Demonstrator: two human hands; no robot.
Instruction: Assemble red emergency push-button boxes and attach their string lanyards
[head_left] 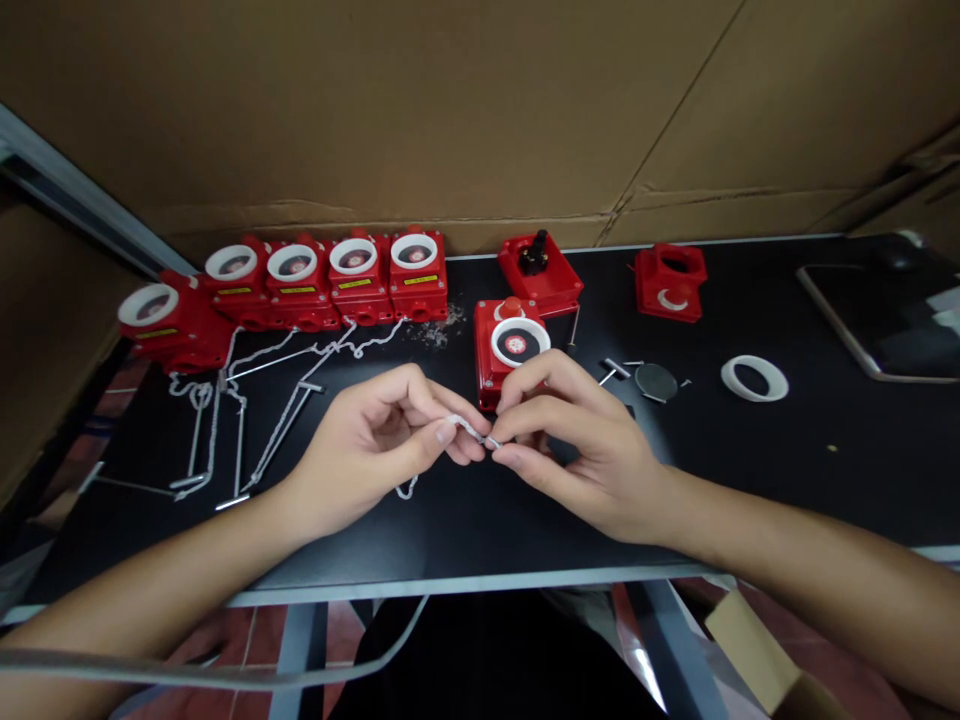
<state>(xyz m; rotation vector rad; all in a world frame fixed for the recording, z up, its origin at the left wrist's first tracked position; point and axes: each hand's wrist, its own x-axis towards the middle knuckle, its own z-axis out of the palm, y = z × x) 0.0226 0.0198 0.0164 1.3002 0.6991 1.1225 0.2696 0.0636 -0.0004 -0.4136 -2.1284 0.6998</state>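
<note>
Silver chain [471,430] above table's [480,578] near edge

A thin silver chain [471,431] is pinched between the fingertips of the left hand [375,445] and the right hand [581,445]. It is held just in front of a red box [514,345] with a white-ringed face, which is stood on the black table [750,470]. The chain's loose end is seen hanging below the left hand. Left of the box, five similar red boxes [300,285] are lined up, with chains and metal keys [247,420] laid before them. Behind the box an open red base [540,270] is placed. Right of the box lie a dark disc [656,380], a white ring [754,378] and a red housing [670,282].
</note>
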